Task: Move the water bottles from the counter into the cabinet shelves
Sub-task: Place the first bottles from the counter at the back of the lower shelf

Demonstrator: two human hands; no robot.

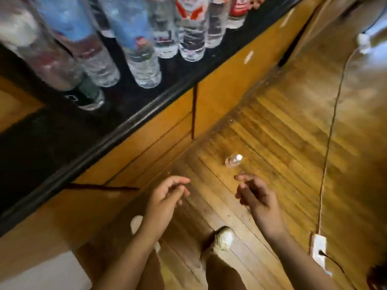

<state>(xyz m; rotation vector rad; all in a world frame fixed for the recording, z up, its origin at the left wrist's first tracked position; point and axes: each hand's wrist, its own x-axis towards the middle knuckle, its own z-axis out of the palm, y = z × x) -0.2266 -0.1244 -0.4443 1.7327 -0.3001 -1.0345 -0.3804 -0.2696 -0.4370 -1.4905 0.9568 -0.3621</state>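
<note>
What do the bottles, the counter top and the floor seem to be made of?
Bottles: clear ribbed plastic, probably; light shows through them. Counter top: dark, glossy, perhaps polished stone or laminate; it reflects faintly. Floor: wooden boards, worn finish, with visible seams and grain.

Clear, ribbed plastic water bottles (144,65) with glossy printed labels. Black counter (69,130) — polished, stone-like, faintly reflective. Cabinet fronts (226,80) of smooth orange-brown wood with a dull sheen. Plank floor (282,143) — worn, streaky wood, shiny in patches. Thin cord (328,143), off-white.
</note>
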